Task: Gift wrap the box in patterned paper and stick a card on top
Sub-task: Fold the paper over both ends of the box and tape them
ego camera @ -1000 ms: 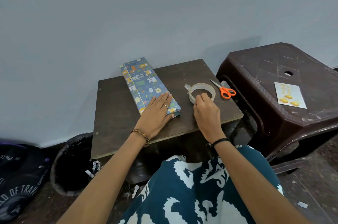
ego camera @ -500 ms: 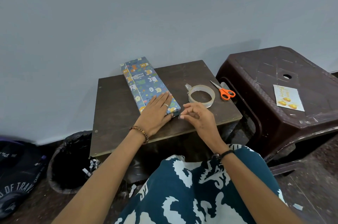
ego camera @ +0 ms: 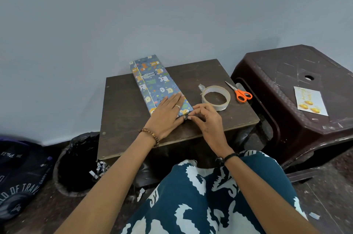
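Note:
A long box wrapped in blue paper with animal prints lies on the small dark table, its far end at the wall. My left hand lies flat on the box's near end, fingers straight. My right hand is at the box's near right corner, its fingertips curled and pinching at the paper fold there; whether a piece of tape is between them is too small to tell. A roll of clear tape sits to the right of the box. The card with yellow shapes lies on the brown plastic stool.
Orange-handled scissors lie near the table's right edge. A dark waste bin with paper scraps stands on the floor at the left, and a black bag beside it. The wall runs close behind the table.
My right hand left the tape roll and came left to the box's near corner. The left hand stayed flat on the box.

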Tool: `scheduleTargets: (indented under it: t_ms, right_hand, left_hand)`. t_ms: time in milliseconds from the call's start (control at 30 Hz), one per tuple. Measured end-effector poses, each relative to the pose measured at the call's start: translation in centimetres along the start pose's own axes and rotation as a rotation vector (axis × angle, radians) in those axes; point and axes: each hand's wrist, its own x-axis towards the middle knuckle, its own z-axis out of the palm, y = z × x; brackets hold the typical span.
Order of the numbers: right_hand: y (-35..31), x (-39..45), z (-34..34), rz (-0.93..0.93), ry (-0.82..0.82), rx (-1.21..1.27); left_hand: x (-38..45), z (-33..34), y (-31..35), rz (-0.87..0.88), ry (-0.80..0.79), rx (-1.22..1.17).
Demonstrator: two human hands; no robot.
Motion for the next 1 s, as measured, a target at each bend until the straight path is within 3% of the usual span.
scheduleTargets:
  t_ms: [500,733,867,1000]
  right_hand:
    - [0.0,-0.4,1.0,-0.250,0.151,-0.337]
    - [-0.1,-0.6,1.3,-0.210,0.157,-0.268]
    - [-0.4,-0.1,0.9,-0.113,0.188,-0.108]
    - [-0.5,0.9,0.0,-0.062,0.049,-0.054]
  left_hand:
    - [0.1,0.2,-0.3,0.011,-0.004,-0.016]
    - [0.0,0.1,-0.4,0.009,0.023,-0.066]
    - [0.0,0.1,-0.3,0.007,0.017,-0.073]
    - [-0.1,0.0,-0.3,0.006,0.033,-0.078]
